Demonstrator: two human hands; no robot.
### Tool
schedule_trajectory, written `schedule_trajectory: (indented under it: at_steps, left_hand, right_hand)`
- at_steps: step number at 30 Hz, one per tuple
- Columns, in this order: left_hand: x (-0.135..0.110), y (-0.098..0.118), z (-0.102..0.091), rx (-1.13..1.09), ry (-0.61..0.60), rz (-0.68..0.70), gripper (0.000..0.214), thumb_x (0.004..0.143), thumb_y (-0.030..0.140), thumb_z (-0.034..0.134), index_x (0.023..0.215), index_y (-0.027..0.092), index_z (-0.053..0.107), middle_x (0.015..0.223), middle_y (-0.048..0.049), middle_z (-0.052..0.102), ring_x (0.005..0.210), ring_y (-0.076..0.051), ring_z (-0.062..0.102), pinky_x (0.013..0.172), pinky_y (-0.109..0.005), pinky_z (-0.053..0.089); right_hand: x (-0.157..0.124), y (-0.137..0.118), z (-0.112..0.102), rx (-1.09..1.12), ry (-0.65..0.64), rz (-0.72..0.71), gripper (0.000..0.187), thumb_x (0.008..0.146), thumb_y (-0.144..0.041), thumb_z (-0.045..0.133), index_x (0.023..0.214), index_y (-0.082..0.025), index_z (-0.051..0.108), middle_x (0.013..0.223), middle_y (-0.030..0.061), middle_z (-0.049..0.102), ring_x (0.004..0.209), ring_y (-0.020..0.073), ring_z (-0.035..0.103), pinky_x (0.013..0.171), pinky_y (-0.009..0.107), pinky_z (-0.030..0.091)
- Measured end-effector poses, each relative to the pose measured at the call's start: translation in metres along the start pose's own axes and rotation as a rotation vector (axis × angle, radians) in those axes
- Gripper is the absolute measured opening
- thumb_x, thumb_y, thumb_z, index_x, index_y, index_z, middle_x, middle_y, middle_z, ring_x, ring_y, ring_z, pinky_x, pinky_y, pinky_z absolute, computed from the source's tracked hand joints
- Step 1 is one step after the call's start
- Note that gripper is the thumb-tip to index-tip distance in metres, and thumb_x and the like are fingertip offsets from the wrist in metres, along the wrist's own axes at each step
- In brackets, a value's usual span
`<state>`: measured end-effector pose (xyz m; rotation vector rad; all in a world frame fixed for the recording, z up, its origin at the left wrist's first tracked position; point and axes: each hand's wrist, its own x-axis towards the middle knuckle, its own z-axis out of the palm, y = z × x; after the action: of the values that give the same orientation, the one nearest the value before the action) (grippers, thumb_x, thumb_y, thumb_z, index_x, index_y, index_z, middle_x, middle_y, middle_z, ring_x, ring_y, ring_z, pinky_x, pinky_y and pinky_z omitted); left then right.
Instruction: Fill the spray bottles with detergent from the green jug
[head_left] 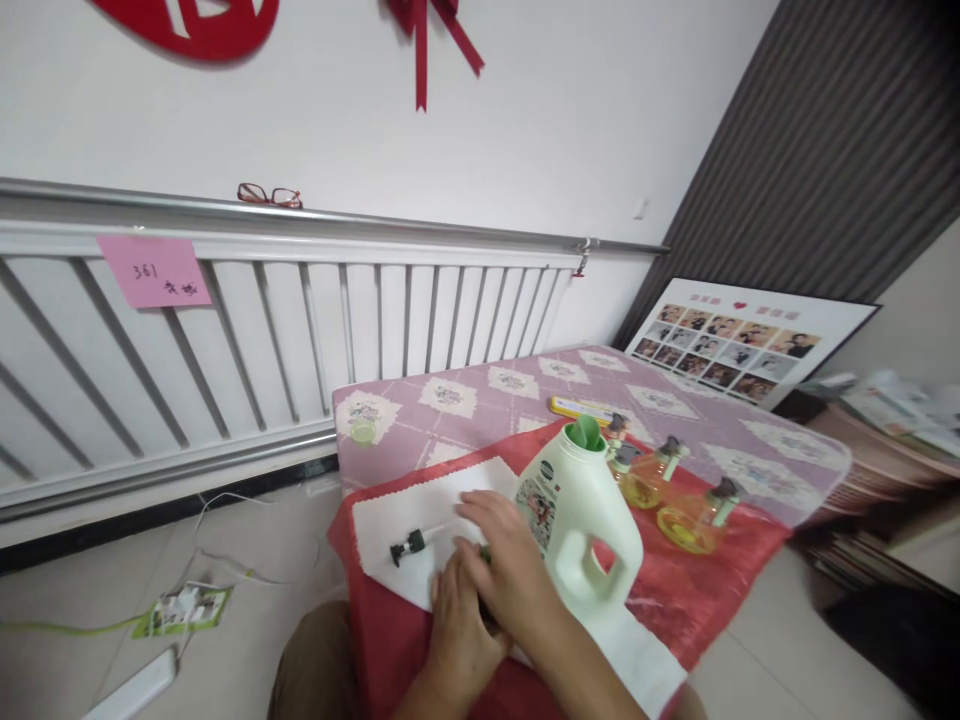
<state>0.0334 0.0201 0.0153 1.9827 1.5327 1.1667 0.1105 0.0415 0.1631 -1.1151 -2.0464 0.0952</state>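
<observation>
My left hand (456,625) and my right hand (504,572) are pressed together over a white cloth (386,522), the right lying across the left. Something small and dark shows between them; I cannot make out what it is. Just right of my right hand stands a white detergent jug (581,515) with a green funnel (586,432) in its neck. A black pump head (407,548) lies on the white cloth to the left of my hands, untouched.
A red cloth (720,590) covers the near table end over a pink patterned tablecloth (517,385). Two glass bottles of yellow liquid (649,482) (697,520) stand right of the jug. A white radiator (300,330), a photo board (742,340) and a floor power strip (135,685) surround the table.
</observation>
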Motion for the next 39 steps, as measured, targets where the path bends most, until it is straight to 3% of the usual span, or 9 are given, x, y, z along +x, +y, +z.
schedule_trajectory:
  at_steps: [2, 4, 8, 13, 20, 24, 28, 33, 39]
  left_hand:
    - [-0.003, -0.001, 0.001, 0.001, 0.021, 0.003, 0.076, 0.066, 0.024, 0.066, 0.136, 0.016, 0.038, 0.133, -0.0159, 0.053, 0.125, -0.033, 0.048, 0.106, -0.052, 0.037]
    - [-0.004, -0.001, 0.002, -0.011, 0.025, 0.0, 0.081, 0.061, 0.022, 0.067, 0.136, 0.015, 0.037, 0.133, -0.0161, 0.052, 0.125, -0.033, 0.048, 0.107, -0.053, 0.036]
    - [-0.005, -0.003, 0.002, -0.028, 0.023, -0.001, 0.08, 0.06, 0.021, 0.066, 0.135, 0.016, 0.038, 0.133, -0.0156, 0.052, 0.125, -0.033, 0.048, 0.107, -0.053, 0.036]
    - [-0.006, -0.002, 0.003, -0.037, 0.024, -0.006, 0.081, 0.061, 0.023, 0.066, 0.136, 0.016, 0.036, 0.134, -0.0159, 0.051, 0.125, -0.033, 0.047, 0.107, -0.055, 0.035]
    - [-0.003, 0.002, -0.001, -0.049, -0.009, -0.043, 0.082, 0.06, 0.024, 0.067, 0.136, 0.016, 0.037, 0.134, -0.0153, 0.051, 0.125, -0.033, 0.047, 0.108, -0.054, 0.034]
    - [-0.003, 0.004, -0.004, -0.056, -0.02, -0.049, 0.085, 0.059, 0.023, 0.068, 0.137, 0.017, 0.037, 0.135, -0.0143, 0.051, 0.126, -0.033, 0.047, 0.108, -0.053, 0.034]
    - [-0.004, 0.003, -0.004, -0.059, -0.002, -0.038, 0.085, 0.059, 0.024, 0.069, 0.137, 0.017, 0.036, 0.136, -0.0141, 0.051, 0.127, -0.032, 0.046, 0.108, -0.052, 0.035]
    - [-0.005, 0.001, -0.003, -0.085, -0.003, -0.039, 0.086, 0.059, 0.022, 0.069, 0.138, 0.017, 0.035, 0.135, -0.0145, 0.05, 0.126, -0.032, 0.046, 0.108, -0.052, 0.036]
    - [-0.006, 0.001, -0.001, -0.14, 0.013, -0.024, 0.088, 0.06, 0.019, 0.07, 0.139, 0.018, 0.032, 0.136, -0.0143, 0.047, 0.129, -0.032, 0.044, 0.109, -0.051, 0.037]
  right_hand:
    - [-0.025, 0.015, -0.041, -0.064, 0.221, 0.048, 0.032, 0.087, -0.021, 0.055, 0.119, -0.029, 0.054, 0.12, 0.0093, 0.062, 0.115, 0.0313, 0.055, 0.097, 0.057, 0.044]
    - [-0.051, 0.036, -0.074, -0.127, 0.429, 0.244, 0.036, 0.086, -0.03, 0.059, 0.121, -0.025, 0.053, 0.123, 0.0114, 0.059, 0.116, 0.0316, 0.055, 0.098, 0.056, 0.043]
    - [-0.095, 0.082, -0.096, 0.017, 0.56, 0.708, 0.056, 0.081, -0.05, 0.06, 0.128, -0.021, 0.049, 0.131, 0.0148, 0.055, 0.119, 0.0336, 0.053, 0.093, 0.051, 0.047]
    - [-0.114, 0.109, -0.072, 0.357, 0.403, 0.868, 0.051, 0.073, -0.058, 0.064, 0.106, -0.019, 0.063, 0.102, 0.009, 0.071, 0.091, 0.027, 0.066, 0.075, 0.037, 0.054]
    - [-0.099, 0.12, -0.061, 0.365, 0.356, 0.861, 0.051, 0.071, -0.056, 0.066, 0.102, -0.016, 0.065, 0.094, 0.0086, 0.074, 0.083, 0.0274, 0.067, 0.069, 0.035, 0.053]
    - [-0.078, 0.113, -0.087, 0.339, 0.323, 0.822, 0.047, 0.072, -0.055, 0.065, 0.1, -0.018, 0.064, 0.088, 0.0057, 0.073, 0.075, 0.0242, 0.065, 0.063, 0.032, 0.051]
    - [-0.057, 0.089, -0.135, 0.271, 0.246, 0.781, 0.028, 0.069, -0.048, 0.07, 0.075, -0.021, 0.065, 0.062, -0.002, 0.063, 0.059, 0.0177, 0.056, 0.054, 0.027, 0.044]
    - [-0.043, 0.06, -0.182, 0.125, -0.02, 0.654, 0.029, 0.071, -0.05, 0.066, 0.078, -0.021, 0.067, 0.055, -0.0035, 0.055, 0.053, 0.016, 0.051, 0.049, 0.025, 0.041]
    - [-0.051, 0.046, -0.201, 0.215, -0.374, 0.656, 0.034, 0.075, -0.051, 0.064, 0.091, -0.022, 0.072, 0.079, 0.0042, 0.072, 0.068, 0.0229, 0.066, 0.056, 0.028, 0.053]
